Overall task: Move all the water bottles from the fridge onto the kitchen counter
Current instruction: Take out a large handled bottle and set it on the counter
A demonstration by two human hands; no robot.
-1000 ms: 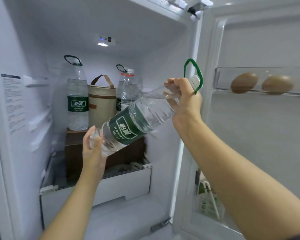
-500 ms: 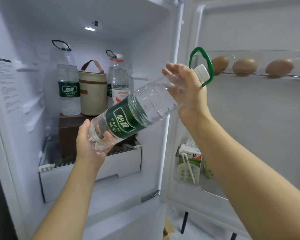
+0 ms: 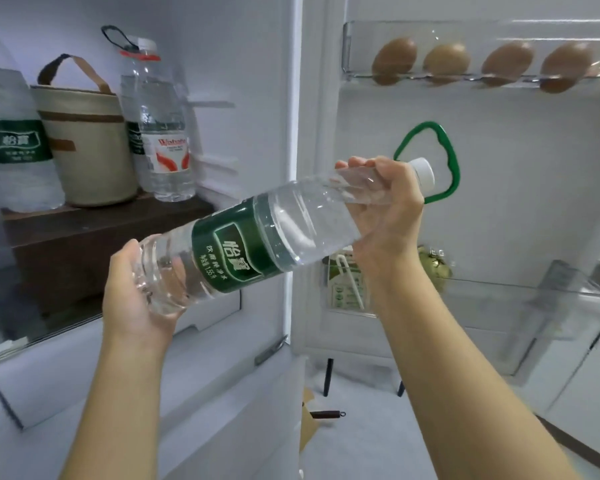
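Observation:
A large clear water bottle with a green label and green carry loop lies tilted across the open fridge front, cap end up to the right. My right hand grips its neck just below the white cap. My left hand cups its base from below. Inside the fridge, on a dark wooden box, stand a green-label bottle at the far left and a red-capped bottle. A third bottle with a black loop is mostly hidden behind the red-capped one.
A beige bag with a brown handle stands between the bottles. The open fridge door on the right holds several eggs on its top shelf and a drink carton lower down. White cabinets show at the far right.
The bottle has come out of the fridge, rightward and toward me, still held by both hands. The view has swung right and down, showing more of the door and floor.

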